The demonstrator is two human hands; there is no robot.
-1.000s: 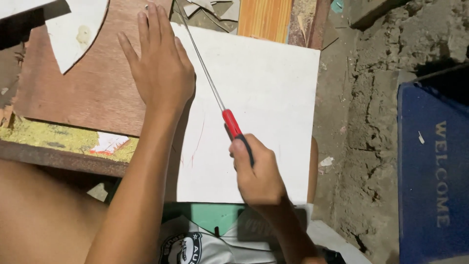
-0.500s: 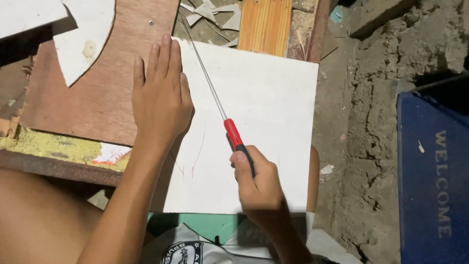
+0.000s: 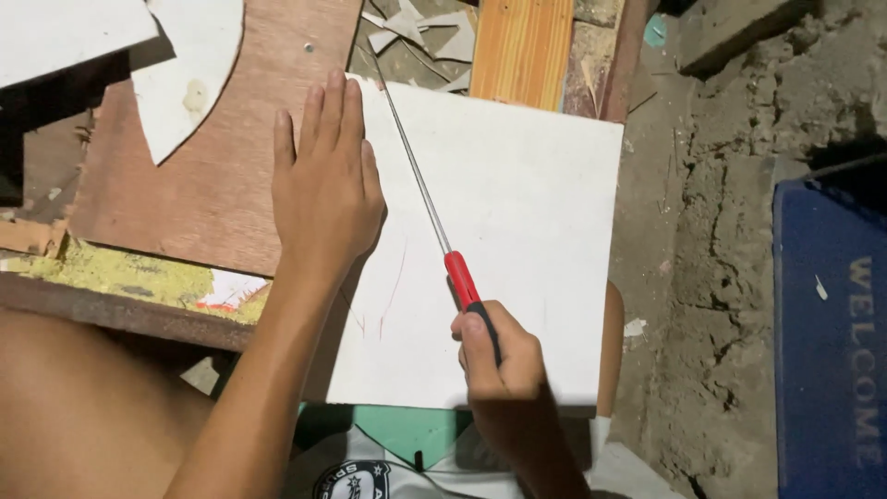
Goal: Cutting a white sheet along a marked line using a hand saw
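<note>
A smooth white square tile point(image 3: 517, 231) lies flat across the middle, its near edge close to the person and its far-left corner overlapping a reddish-brown plywood board point(image 3: 212, 185) with a matte, grainy face. The left hand point(image 3: 323, 189) lies open and flat, palm down, fingers straight and close together, pressing on the left edge of the tile where it meets the board; it grips nothing. The right hand point(image 3: 494, 356) is closed in a fist around the red-and-black handle of a long screwdriver point(image 3: 443, 249), whose thin, shiny steel shaft slants away to the far left across the tile, its tip near the tile's far-left corner. Faint reddish lines mark the tile beside the handle. A curved white offcut point(image 3: 189, 69) rests on the board at far left. Far off lies an orange wooden plank point(image 3: 522, 46). To the right are rough, cracked grey ground point(image 3: 721, 231) and a dark blue doormat point(image 3: 832, 342).
</note>
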